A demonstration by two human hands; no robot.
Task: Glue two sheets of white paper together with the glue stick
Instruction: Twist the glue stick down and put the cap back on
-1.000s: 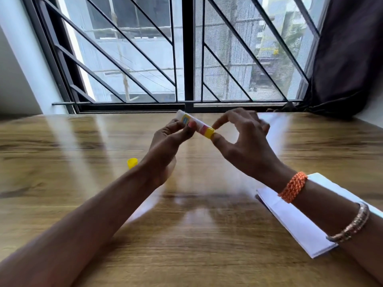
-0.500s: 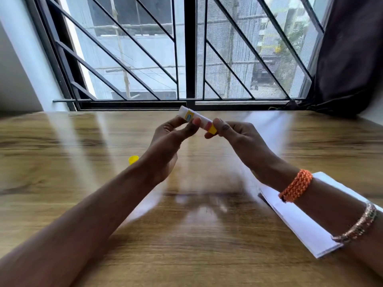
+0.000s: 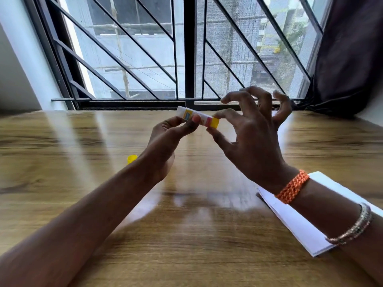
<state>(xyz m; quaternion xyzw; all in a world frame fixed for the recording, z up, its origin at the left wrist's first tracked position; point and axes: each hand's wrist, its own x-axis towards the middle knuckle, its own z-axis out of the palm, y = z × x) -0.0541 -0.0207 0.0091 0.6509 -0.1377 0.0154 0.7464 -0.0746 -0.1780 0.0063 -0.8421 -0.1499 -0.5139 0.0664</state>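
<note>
A white glue stick point(image 3: 205, 118) with a yellow base is held level above the wooden table point(image 3: 186, 235). My left hand point(image 3: 165, 141) pinches its middle between thumb and fingers. My right hand point(image 3: 250, 131) has thumb and forefinger at the yellow base end, with the other fingers spread apart and raised. The stick's yellow cap point(image 3: 131, 159) lies on the table, partly hidden behind my left wrist. A stack of white paper point(image 3: 294, 220) lies at the right under my right forearm.
A barred window point(image 3: 186, 59) runs along the table's far edge. A dark curtain point(image 3: 350, 59) hangs at the far right. A white wall stands at the far left.
My right hand's outer fingers have opened and lifted while thumb and forefinger stay at the yellow base. The glue stick sits slightly higher in view. The left hand's grip is unchanged.
</note>
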